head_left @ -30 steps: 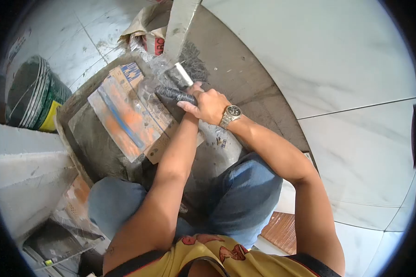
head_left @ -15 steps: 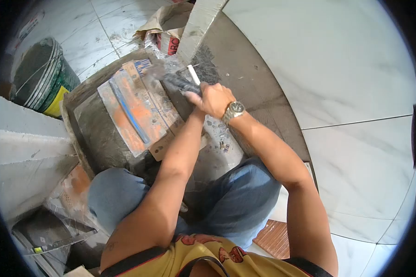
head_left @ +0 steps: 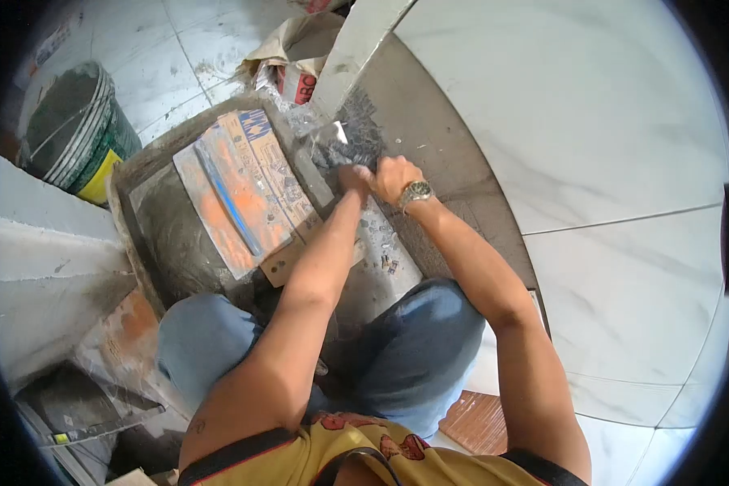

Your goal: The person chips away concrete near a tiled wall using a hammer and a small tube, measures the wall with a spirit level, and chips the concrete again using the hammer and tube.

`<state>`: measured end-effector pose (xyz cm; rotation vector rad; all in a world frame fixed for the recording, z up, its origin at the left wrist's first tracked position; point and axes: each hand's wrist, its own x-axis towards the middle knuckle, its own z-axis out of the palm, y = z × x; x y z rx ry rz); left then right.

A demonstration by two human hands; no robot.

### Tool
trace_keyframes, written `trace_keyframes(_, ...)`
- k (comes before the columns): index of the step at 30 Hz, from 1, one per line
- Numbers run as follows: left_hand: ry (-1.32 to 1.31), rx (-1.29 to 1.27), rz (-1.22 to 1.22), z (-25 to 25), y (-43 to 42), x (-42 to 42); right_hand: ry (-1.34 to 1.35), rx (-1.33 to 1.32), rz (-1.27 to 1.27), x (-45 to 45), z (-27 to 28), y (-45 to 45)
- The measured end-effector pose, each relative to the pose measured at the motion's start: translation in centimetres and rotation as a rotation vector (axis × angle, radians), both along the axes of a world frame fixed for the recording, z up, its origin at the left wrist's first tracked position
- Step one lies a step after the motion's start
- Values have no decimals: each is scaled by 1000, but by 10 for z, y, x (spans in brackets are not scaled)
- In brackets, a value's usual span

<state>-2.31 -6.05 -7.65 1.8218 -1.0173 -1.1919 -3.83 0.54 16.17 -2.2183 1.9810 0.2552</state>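
My right hand [head_left: 398, 178], with a metal watch [head_left: 417, 191] on its wrist, is closed beside my left hand [head_left: 355, 176]. Both meet at a dark-handled tool [head_left: 350, 154], which is blurred against the dark grey floor patch [head_left: 363, 113]. The fingers of my left hand are mostly hidden, and what they close on is unclear. Left of my hands, a blue-striped board [head_left: 227, 202] smeared with orange lies over printed cardboard [head_left: 271, 166] on a wide cement-coated tub [head_left: 121, 198].
A green bucket [head_left: 113, 146] stands at the upper left, with a torn paper bag [head_left: 287, 40] at the top. A pale upright edge [head_left: 360, 53] rises beyond my hands. White marble-look tiles [head_left: 607, 121] cover the right side. A level [head_left: 105, 429] lies lower left.
My hands have moved away from my body and slightly right with the tool. Its dark handle and white part, clear before, are now mostly hidden or blurred. The view has shifted a little.
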Motion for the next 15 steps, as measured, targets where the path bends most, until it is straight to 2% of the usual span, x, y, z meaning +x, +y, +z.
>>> trace_keyframes(6,-27,-17,2,1,-3,2,-128,-13,76,7,27,24)
trace_keyframes(10,-65,18,6,6,-12,7,-179,8,-89,-28,-9,-4)
trace_keyframes(13,-82,-15,-80,3,-9,19,-33,28,45,-34,3,30)
trace_keyframes(14,-233,-102,-219,2,-2,24,6,59,111,-28,15,38)
trace_keyframes(15,-531,-260,-404,2,11,28,32,94,163,-18,40,53)
